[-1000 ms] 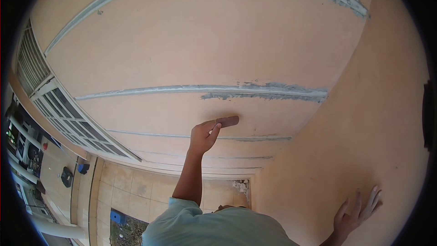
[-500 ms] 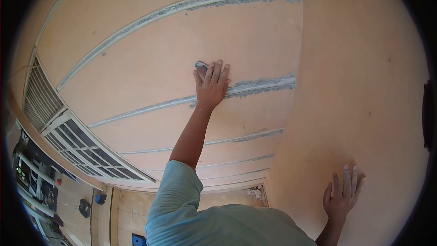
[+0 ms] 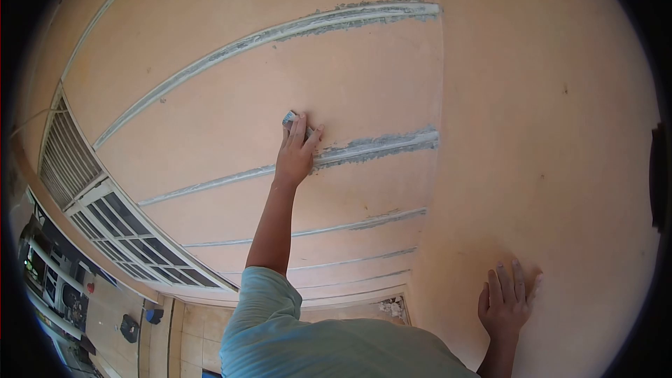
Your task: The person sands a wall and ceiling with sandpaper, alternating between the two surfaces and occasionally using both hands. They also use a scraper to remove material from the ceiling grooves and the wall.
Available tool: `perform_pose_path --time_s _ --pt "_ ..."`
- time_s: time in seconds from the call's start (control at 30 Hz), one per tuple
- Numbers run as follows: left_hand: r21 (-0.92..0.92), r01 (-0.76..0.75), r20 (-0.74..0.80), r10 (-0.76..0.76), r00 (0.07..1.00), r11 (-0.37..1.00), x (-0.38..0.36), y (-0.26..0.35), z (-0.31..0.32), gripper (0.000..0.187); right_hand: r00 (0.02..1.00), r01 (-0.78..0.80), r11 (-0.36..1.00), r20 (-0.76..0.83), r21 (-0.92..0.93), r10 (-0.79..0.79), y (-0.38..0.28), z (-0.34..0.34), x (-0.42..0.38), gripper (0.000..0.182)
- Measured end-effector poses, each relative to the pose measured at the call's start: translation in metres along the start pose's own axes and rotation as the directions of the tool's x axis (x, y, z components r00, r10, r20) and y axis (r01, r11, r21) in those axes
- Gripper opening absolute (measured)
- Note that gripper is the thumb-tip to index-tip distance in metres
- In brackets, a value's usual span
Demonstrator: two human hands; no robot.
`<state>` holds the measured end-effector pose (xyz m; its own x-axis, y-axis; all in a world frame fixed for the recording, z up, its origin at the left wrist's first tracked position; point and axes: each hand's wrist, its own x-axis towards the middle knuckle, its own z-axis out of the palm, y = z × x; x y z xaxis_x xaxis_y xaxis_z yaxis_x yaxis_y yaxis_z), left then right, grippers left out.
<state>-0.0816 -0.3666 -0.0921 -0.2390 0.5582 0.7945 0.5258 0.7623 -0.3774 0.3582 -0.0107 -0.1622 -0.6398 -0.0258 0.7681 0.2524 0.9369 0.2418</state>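
Observation:
My left hand (image 3: 295,157) is pressed up on the peach-painted wall (image 3: 350,77). Its fingers are curled over a small dark block (image 3: 288,120) with a pale end, perhaps a sanding block; most of it is under the fingers. Just below and right of that hand runs a groove (image 3: 378,145) with grey-white filler and ragged scraped edges. A second filled groove (image 3: 329,21) lies higher up. On the adjoining smooth wall (image 3: 504,133) at the right, my right hand (image 3: 505,301) rests with its fingers extended, holding nothing.
White-framed louvres and window panes (image 3: 140,231) line the left side. Several thinner grooves cross the wall lower down. Floor tiles (image 3: 199,329) show far below, with a dark blue item (image 3: 154,316) and a black item (image 3: 129,327). Broken rubble (image 3: 394,308) lies in the bottom corner.
My left hand with the block has shifted left and slightly down, its fingers now more bunched. The whole view has also shifted a little; my right hand stays on the wall.

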Motion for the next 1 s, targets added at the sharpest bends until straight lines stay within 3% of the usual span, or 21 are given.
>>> perform_pose_path --time_s 0.07,0.1,0.17,0.2,0.33,0.4,0.63,0.73,0.8,0.93,1.0 --pt "-0.122 0.082 -0.167 -0.102 0.981 0.989 -0.001 0.000 0.001 0.058 1.000 0.007 1.000 0.003 -0.005 -0.007 -0.001 -0.001 0.000 0.017" --pt "-0.122 0.086 -0.166 -0.105 0.981 0.989 -0.001 -0.001 0.000 0.058 1.000 0.005 1.000 0.003 -0.005 -0.005 -0.002 -0.001 0.000 0.017" --pt "-0.076 0.112 -0.404 -0.133 0.905 0.991 -0.002 -0.001 -0.007 0.044 1.000 0.012 1.000 -0.001 -0.001 -0.012 -0.001 0.001 0.001 0.017" --pt "0.052 0.125 -0.422 -0.092 0.902 0.991 -0.001 0.000 -0.016 0.031 1.000 0.013 1.000 -0.001 -0.015 -0.013 0.000 0.002 0.000 0.017" --pt "0.211 0.277 -0.332 -0.198 0.922 0.937 -0.009 0.002 -0.032 0.029 1.000 0.016 0.999 -0.009 -0.033 -0.017 -0.002 0.001 0.002 0.018" --pt "0.244 0.296 -0.173 -0.259 0.950 0.924 -0.011 -0.003 -0.038 0.028 1.000 0.021 0.999 -0.005 -0.027 -0.021 -0.001 0.001 0.002 0.018" --pt "0.281 0.146 -0.072 -0.131 0.989 0.949 -0.015 -0.008 -0.032 0.027 0.999 0.041 0.996 0.010 0.078 -0.042 0.002 -0.005 -0.003 0.019" --pt "0.242 0.235 -0.224 -0.182 0.958 0.941 0.006 -0.004 -0.031 0.025 0.999 0.046 0.994 0.005 0.097 -0.047 0.002 -0.007 -0.003 0.019" --pt "0.060 0.331 -0.447 -0.272 0.853 0.942 0.032 -0.004 -0.037 0.025 0.999 0.037 0.996 -0.003 0.083 -0.037 0.001 -0.006 -0.003 0.019" --pt "0.048 0.318 -0.504 -0.252 0.827 0.947 0.084 -0.003 -0.045 0.020 0.999 0.048 0.998 -0.024 0.039 -0.047 0.001 -0.003 0.000 0.017" --pt "0.096 0.180 -0.471 -0.114 0.875 0.979 0.099 0.001 -0.046 0.020 0.999 0.031 0.999 -0.037 0.027 -0.030 -0.001 0.000 0.001 0.016"
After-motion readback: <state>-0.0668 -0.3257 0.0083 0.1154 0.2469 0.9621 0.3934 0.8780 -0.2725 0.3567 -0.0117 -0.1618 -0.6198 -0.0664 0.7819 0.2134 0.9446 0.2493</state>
